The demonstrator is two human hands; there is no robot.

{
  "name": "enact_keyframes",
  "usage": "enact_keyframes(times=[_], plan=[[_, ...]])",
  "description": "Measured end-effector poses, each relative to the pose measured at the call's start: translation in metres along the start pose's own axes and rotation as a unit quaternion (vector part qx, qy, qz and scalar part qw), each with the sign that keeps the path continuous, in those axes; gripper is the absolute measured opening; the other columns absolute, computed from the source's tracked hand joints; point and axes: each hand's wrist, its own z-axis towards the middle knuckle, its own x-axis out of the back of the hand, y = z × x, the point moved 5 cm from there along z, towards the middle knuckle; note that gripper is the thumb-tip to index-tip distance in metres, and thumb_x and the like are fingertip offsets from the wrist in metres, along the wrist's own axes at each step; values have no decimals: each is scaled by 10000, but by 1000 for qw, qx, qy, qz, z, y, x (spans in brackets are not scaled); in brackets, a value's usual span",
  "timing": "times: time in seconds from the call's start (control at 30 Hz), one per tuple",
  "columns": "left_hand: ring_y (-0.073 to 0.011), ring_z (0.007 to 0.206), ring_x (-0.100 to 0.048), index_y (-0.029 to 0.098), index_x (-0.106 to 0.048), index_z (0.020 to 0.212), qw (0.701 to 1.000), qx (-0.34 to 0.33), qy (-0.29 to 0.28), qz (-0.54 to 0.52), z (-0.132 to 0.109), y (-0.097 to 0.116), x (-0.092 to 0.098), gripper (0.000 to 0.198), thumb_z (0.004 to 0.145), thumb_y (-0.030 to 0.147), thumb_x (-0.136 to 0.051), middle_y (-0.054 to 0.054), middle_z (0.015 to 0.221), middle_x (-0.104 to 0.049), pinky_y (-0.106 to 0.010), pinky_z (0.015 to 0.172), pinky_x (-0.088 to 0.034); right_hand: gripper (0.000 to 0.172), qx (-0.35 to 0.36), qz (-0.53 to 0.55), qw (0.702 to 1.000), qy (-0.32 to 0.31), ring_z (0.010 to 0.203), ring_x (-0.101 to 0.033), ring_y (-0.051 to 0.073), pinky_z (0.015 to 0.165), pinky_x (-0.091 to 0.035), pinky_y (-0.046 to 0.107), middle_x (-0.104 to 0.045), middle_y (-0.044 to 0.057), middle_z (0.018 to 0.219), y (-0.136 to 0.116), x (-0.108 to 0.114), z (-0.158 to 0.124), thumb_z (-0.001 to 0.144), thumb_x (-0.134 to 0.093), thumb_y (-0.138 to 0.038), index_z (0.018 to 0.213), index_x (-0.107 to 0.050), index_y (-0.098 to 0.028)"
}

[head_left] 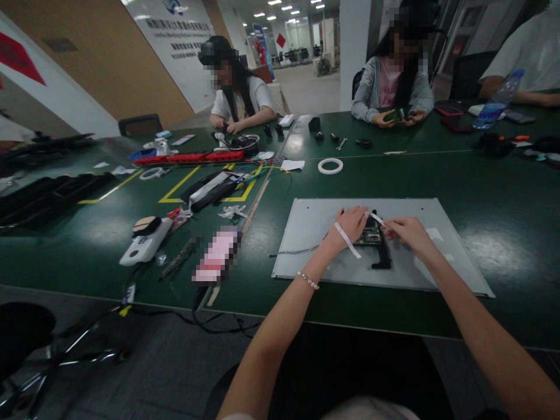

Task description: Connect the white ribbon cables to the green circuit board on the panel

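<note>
A grey metal panel point(406, 274) lies flat on the green table in front of me. On it sit a small green circuit board point(371, 236) and a black bracket point(384, 252). My left hand point(347, 226) rests over the board with fingers curled, and a strip of white tape point(349, 241) hangs across its back. My right hand point(405, 231) pinches the end of a thin white strip point(376, 219) just right of the board. A thin flat cable point(294, 252) runs left off the panel.
A white tape roll point(330, 166) lies beyond the panel. Left of it are a blurred pink item point(217, 255), a white device point(144, 245), black tools and coloured wires point(258, 172). Three other people sit across the table. A water bottle point(499, 100) stands far right.
</note>
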Motion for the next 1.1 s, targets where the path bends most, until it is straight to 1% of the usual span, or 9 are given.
enact_keyframes(times=[0.1,0.23,0.33,0.4,0.5,0.67,0.87,1.0,1.1], plan=[[-177,1245,-512,236,-534,1238,999,-5,-31,14,1,-2,-8,381,1000,320,-248,-59,1286,-607,-473,1119,-261,333,9,-41,999,-3,565,-596,136,451,-354,206,-658,81,701,4,0,4,803,-529,-413,804,-689,-121],[-179,1198,-542,254,-563,1218,1000,-6,-26,10,1,-3,-9,395,999,347,-247,-46,1284,-611,-482,1123,-236,315,33,-115,993,5,547,-578,134,531,-400,230,-636,57,645,0,0,0,843,-500,-392,735,-666,-147],[-189,1193,-542,261,-577,1211,1000,-4,-20,16,2,-3,-8,400,996,349,-252,-37,1279,-615,-486,1109,-252,321,58,-197,978,41,629,-590,180,590,-386,264,-617,89,644,-8,0,-9,846,-524,-400,660,-627,-159],[-193,1188,-543,265,-582,1210,1000,-1,-16,17,2,-3,-9,399,994,347,-257,-28,1275,-619,-487,1102,-262,360,74,-314,944,67,690,-599,221,600,-363,288,-615,123,676,-13,0,-15,867,-504,-429,657,-618,-161],[-191,1183,-545,270,-586,1212,1000,5,-18,16,3,-5,-11,393,992,344,-268,-20,1277,-619,-472,1102,-265,422,85,-475,872,80,714,-610,245,593,-346,298,-626,142,731,-19,-3,-23,923,-410,-483,776,-645,-166],[-186,1185,-545,271,-573,1224,999,9,-31,11,3,-6,-12,387,992,341,-270,-22,1289,-612,-463,1105,-257,501,78,-541,833,82,737,-625,259,584,-347,299,-637,161,799,-18,-2,-29,957,-326,-533,919,-639,-144],[-167,1245,-500,266,-538,1246,1000,6,-26,4,1,-6,-13,360,990,353,-301,-28,1308,-598,-447,1128,-220,483,69,-535,839,65,718,-619,260,559,-299,291,-630,152,771,-15,7,-30,937,-385,-554,883,-631,-142],[-158,1262,-484,259,-508,1257,999,3,-33,14,2,-6,-16,351,994,352,-295,-26,1319,-586,-443,1134,-204,400,71,-490,866,71,676,-588,216,552,-259,282,-617,98,711,-14,14,-27,889,-495,-528,765,-626,-171],[-159,1277,-469,247,-483,1282,999,12,-43,23,2,-6,-17,366,1000,358,-277,-34,1325,-579,-438,1136,-199,291,117,-416,896,104,667,-568,177,555,-265,276,-624,48,718,-24,11,-29,887,-514,-437,785,-635,-192]])
